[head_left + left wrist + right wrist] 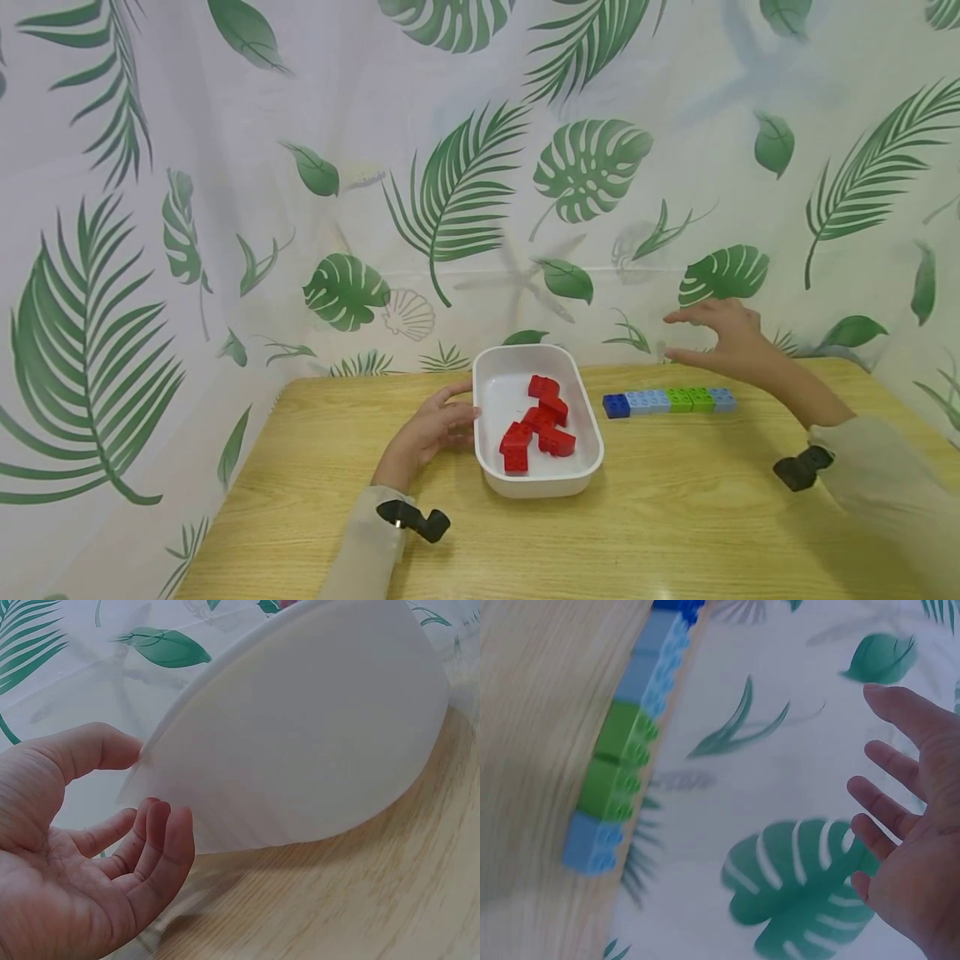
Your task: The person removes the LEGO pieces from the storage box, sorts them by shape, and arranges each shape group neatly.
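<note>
Resting lightly left of the frame's centre, the person's left hand (pixel 438 423) touches the side of a white, round-cornered plastic container (pixel 540 487), fingers loosely bent, thumb at the rim rather than gripping it. The container sits just below the middle of the frame, and inside it lie several red plastic building blocks (pixel 537 419). To its right, apart from it, a straight row of studded plastic blocks (pixel 679 401) in dark blue, light blue and green lies on the yellowish wood-grain tabletop (pixel 675 517). At the right of the frame, the right hand (pixel 723 337) hangs in the air, holding nothing, thumb and fingers parted, before a white leaf-printed backdrop (pixel 337 100).
</note>
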Motion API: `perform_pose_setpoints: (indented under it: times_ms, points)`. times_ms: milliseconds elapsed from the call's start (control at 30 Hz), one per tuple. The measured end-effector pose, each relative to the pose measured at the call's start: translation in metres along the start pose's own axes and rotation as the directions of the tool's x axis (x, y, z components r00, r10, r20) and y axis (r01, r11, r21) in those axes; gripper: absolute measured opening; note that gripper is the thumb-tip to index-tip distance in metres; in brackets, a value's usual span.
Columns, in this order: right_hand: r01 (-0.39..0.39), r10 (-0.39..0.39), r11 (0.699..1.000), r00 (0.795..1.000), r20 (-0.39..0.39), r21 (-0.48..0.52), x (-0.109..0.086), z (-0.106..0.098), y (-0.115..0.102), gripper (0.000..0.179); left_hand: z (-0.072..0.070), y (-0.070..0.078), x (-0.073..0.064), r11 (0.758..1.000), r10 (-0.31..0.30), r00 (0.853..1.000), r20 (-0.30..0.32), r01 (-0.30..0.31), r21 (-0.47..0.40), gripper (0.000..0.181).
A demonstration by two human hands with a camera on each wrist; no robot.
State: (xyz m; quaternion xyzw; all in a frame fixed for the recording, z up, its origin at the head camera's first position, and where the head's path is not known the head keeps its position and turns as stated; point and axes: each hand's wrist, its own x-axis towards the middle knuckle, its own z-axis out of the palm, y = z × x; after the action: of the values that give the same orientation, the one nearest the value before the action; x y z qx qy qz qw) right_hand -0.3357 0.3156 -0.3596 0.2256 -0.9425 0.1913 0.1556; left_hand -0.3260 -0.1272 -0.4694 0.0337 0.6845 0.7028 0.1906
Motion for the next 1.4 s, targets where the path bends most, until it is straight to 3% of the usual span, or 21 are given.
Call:
perform_pose_setpoints:
  times_ms: [333, 567, 800, 1100, 1400]
  points:
    - [0.069, -0.072, 0.997, 0.993, 0.088, 0.037, 0.026, 0.032, -0.064, 0.065, -0.001, -0.003, -0.001, 1.0, 0.007, 1.0, 0.005, -0.008, 0.012, 0.063]
    - [0.117, -0.124, 0.992, 0.981, 0.147, 0.054, 0.033, 0.057, -0.092, 0.066, -0.001, -0.004, 0.001, 1.0, -0.003, 1.0, -0.004, 0.004, 0.008, 0.062]
    - [0.225, -0.24, 0.969, 0.956, 0.166, 0.106, 0.027, 0.076, -0.115, 0.061, -0.001, -0.002, -0.001, 1.0, -0.006, 1.0, 0.01, 0.006, 0.005, 0.061]
    - [0.306, -0.329, 0.943, 0.915, 0.233, 0.128, 0.015, 0.098, -0.144, 0.059, -0.001, -0.001, -0.002, 1.0, 0.006, 1.0, 0.016, -0.007, 0.014, 0.061]
    - [0.379, -0.395, 0.918, 0.894, 0.214, 0.114, 0.003, 0.127, -0.152, 0.055, 0.001, 0.0, -0.003, 1.0, 0.0, 1.0, 0.016, 0.0, -0.01, 0.062]
